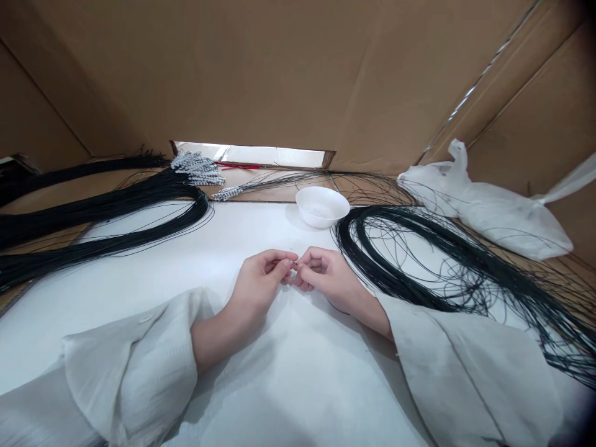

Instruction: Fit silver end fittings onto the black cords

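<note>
My left hand [262,277] and my right hand [326,275] meet at the middle of the white table [223,239], fingertips pinched together. Between them is a tiny pale piece [293,264], mostly covered by the fingers and too small to name. Both hands are closed around this spot. Just beyond stands a white bowl [322,208] with small clear or whitish bits inside. Right of my right hand, a looped bundle of thin black cords [382,273] lies on the table.
More black cords [139,230] lie at the left, one bundle ending in black-and-white patterned tips [198,169]. A red strip [237,166] lies at the back. White plastic bags [503,214] rest at the right. Cardboard walls [279,74] surround the table, with a slot at the back.
</note>
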`<state>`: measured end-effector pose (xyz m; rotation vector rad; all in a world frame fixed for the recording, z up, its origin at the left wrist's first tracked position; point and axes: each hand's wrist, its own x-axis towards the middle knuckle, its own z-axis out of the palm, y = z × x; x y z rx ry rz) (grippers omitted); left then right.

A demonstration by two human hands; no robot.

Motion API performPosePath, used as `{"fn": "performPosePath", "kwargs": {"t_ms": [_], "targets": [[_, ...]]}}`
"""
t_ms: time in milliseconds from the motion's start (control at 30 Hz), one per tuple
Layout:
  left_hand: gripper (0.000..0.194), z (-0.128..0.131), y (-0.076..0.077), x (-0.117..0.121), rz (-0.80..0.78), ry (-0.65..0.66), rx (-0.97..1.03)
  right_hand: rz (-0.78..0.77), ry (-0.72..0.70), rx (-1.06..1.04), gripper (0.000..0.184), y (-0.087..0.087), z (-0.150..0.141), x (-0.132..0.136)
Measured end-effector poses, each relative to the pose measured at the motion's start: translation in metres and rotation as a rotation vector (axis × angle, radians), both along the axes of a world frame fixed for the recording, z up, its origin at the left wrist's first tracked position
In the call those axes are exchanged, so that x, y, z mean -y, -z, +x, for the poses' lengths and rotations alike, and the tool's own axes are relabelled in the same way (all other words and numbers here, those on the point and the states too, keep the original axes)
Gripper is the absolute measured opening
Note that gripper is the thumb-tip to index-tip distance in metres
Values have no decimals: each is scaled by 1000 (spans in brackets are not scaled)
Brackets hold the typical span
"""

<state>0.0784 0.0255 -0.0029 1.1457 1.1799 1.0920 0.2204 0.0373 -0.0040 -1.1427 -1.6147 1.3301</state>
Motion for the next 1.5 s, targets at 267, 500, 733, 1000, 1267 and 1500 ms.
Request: {"fn": "performPosePath", "kwargs": {"t_ms": [267,500,733,1000,1267,1500], "targets": [[17,0,2,-1,14,5,5,4,9,-6,6,-2,-1,1],[16,-1,3,-1,43,8,12,-12,10,-2,6,-2,-1,0],[14,0,1,-1,23,0,18,-3,16,8,6,-1,0,0],[15,0,1,-2,26,-3,-16,8,19,39,8,0,1,-1],[16,-1,0,-1,36,1,-49,60,4,64,5,2,3,0],[15,-1,-2,-1,34,2,-26,75,3,56,4,1,3,1]]}}
